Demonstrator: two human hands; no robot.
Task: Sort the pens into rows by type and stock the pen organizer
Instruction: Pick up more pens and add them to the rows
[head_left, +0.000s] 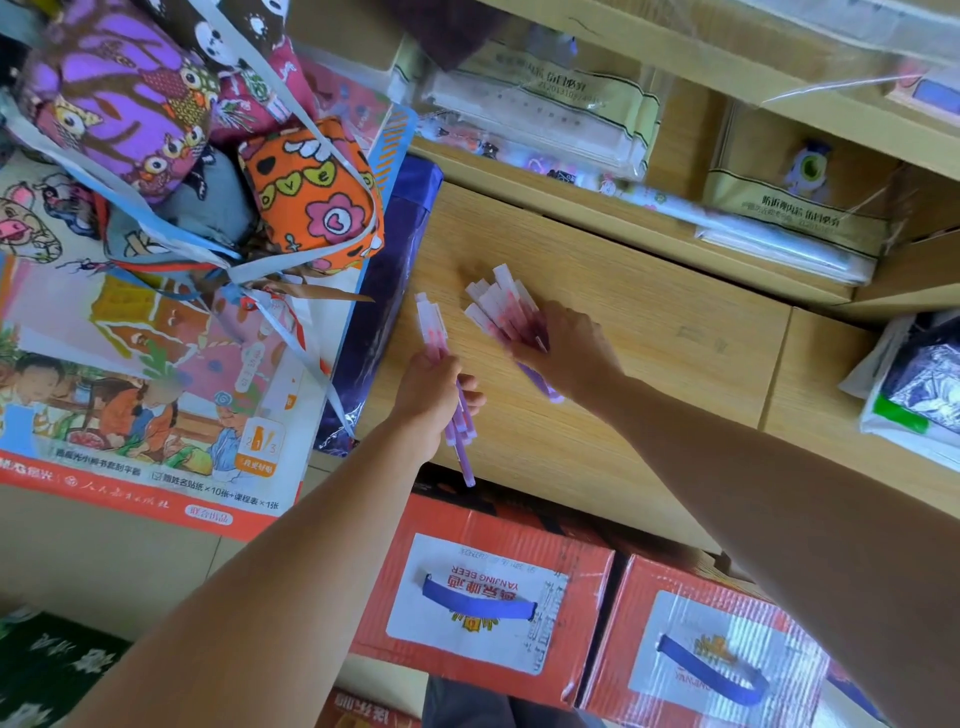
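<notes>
Wooden counter top (649, 332) fills the middle. On the left sit bright cloth bags (311, 192). Next, the left hand (428, 400) holds a small bunch of pens (431, 327) tight, white caps pointing away. Just beside it, the right hand (566, 348) lies on a spread-out pile of pens (498, 306) on the wood. Its fingers bend over them, but I cannot tell if it grips.
</notes>
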